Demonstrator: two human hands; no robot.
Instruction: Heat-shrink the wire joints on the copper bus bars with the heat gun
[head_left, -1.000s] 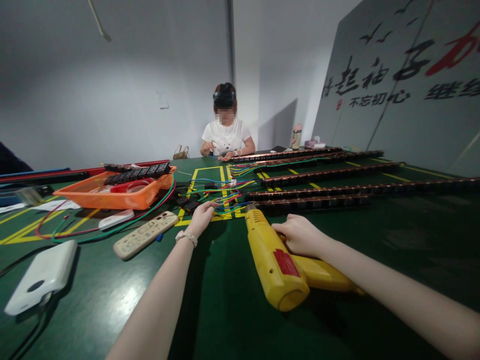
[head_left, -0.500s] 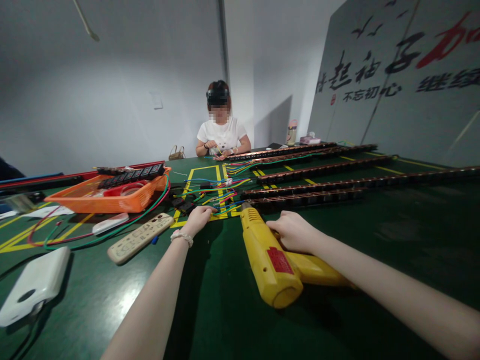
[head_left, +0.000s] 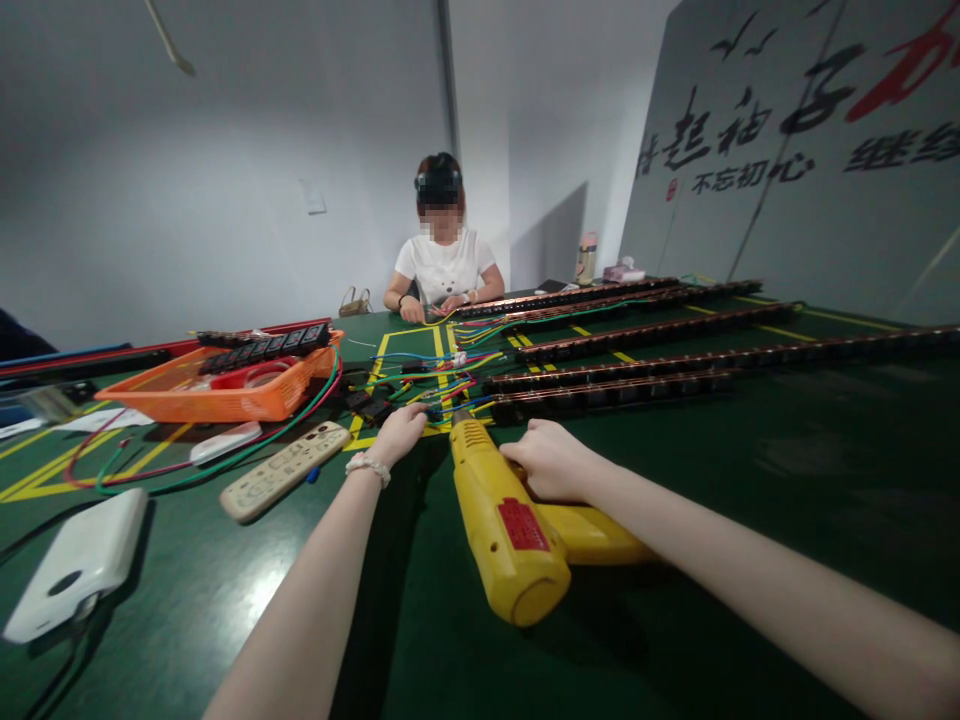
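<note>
Right hand [head_left: 553,460] curled around the upper grip of a yellow plastic heat gun with a red label [head_left: 487,510], which lies on its side over the green tabletop [head_left: 675,620], its metal nozzle just beside thin blue, green and yellow insulated wires [head_left: 466,407] at the near ends of long black strips with copper-coloured edges [head_left: 750,371]. As for progress, several strips already have coloured wires running to or beside their ends, so the wiring looks partly done; the wires in front of the nozzle seem to be the spot being worked on. Whether any joint there is finished, or the gun is on, cannot be told, nor how many remain. Across the table, a person in a white shirt [head_left: 448,265] has both hands at other wires. The left hand [head_left: 400,435] reaches forward, palm down and forearm nearly straight, fingers drawn together at the wires; whether they pinch one is unclear. The right forearm slants in low from the side, wrist near the gun's body, knuckles up.
</note>
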